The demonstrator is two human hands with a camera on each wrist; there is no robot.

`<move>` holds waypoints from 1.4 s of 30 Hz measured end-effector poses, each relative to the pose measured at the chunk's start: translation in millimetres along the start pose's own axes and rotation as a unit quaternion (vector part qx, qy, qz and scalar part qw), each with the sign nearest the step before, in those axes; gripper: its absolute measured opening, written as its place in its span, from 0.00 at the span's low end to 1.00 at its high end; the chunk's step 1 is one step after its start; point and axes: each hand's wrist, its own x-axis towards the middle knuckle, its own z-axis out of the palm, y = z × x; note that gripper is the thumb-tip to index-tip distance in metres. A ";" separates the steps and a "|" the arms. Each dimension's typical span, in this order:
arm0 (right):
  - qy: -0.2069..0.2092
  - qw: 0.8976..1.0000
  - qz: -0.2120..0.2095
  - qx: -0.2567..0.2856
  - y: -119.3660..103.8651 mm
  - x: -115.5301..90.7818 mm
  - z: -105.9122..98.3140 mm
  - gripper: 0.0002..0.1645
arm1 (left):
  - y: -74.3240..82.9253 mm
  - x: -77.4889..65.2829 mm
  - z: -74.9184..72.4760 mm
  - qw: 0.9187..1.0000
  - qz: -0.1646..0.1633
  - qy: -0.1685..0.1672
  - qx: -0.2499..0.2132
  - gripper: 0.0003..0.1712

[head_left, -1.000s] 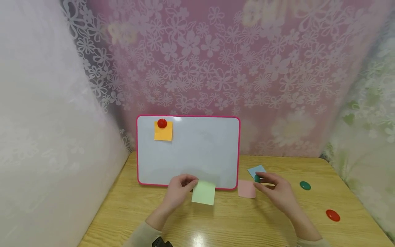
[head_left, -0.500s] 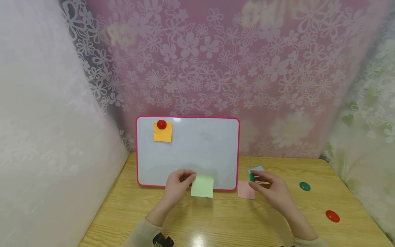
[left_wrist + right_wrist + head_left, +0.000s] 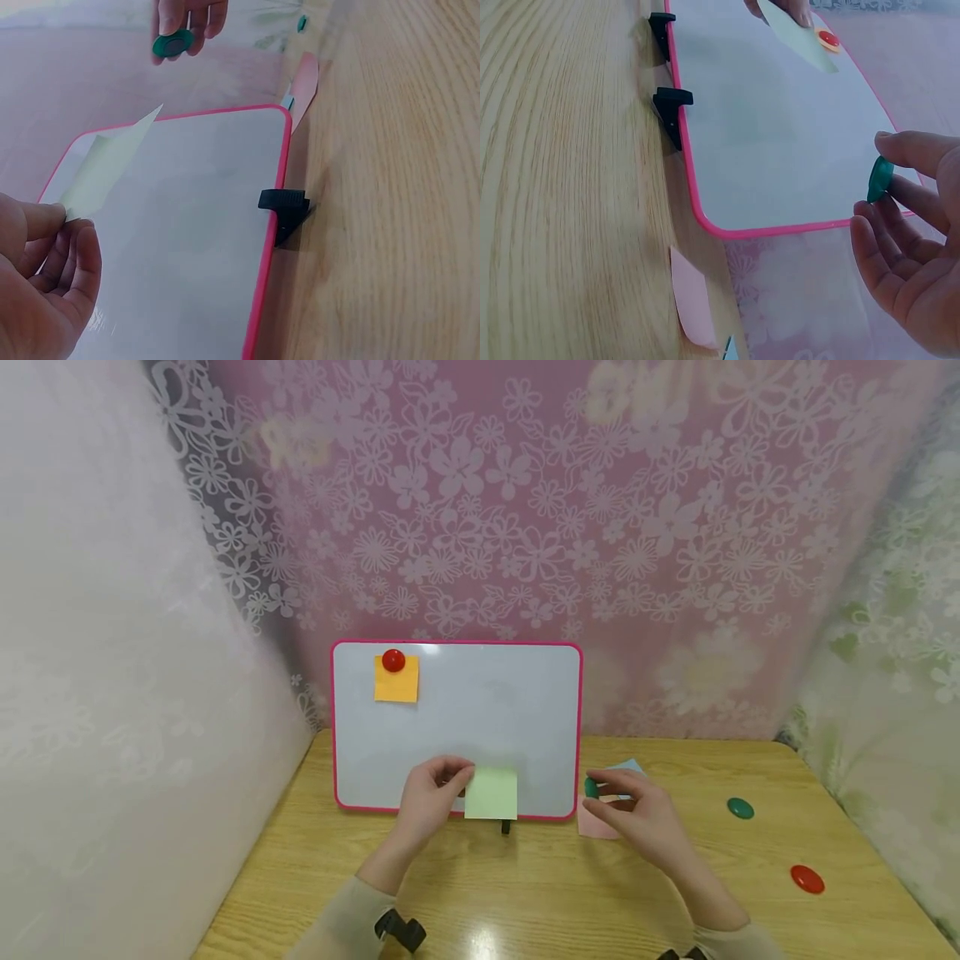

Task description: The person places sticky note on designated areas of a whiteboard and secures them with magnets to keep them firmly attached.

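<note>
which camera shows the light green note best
The head view: there the light green note appears nearly face-on, with the left hand pinching one corner. The left wrist view shows it steeply slanted; so does the right wrist view, near the frame's top.

The left sleeve (image 3: 348, 917) is pale beige and plain, ending partway along the forearm; the right sleeve (image 3: 738, 942) matches in colour. A chunky black strap (image 3: 401, 931) sits at the left cuff, and a dark band (image 3: 682, 954), partly cut off, shows at the right.

Four notes (image 3: 491, 794), four magnets (image 3: 740, 808) (and one whiteboard (image 3: 495, 718)).
</note>
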 end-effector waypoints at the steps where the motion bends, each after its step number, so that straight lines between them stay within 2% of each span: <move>1: -0.001 1.000 -0.004 0.001 -0.4 0.9 1.1 0.24 | 0.8 1.1 -0.3 1.000 0.000 0.002 0.002 0.08; 10: 0.015 1.000 -0.021 0.000 -7.7 7.9 7.6 0.23 | 4.9 11.5 -2.0 1.000 0.013 0.021 0.004 0.07; 19: 0.028 0.999 -0.028 0.008 -17.8 13.6 12.7 0.25 | 8.7 20.3 -2.6 0.999 0.026 0.026 0.015 0.08; 34: 0.016 0.999 -0.029 0.039 -18.9 15.7 20.0 0.25 | 13.5 21.9 -1.2 0.999 0.024 0.036 0.015 0.08; 42: 0.019 0.999 -0.021 0.034 -19.5 16.6 21.2 0.25 | 13.9 24.3 -0.2 0.999 0.016 0.043 0.018 0.07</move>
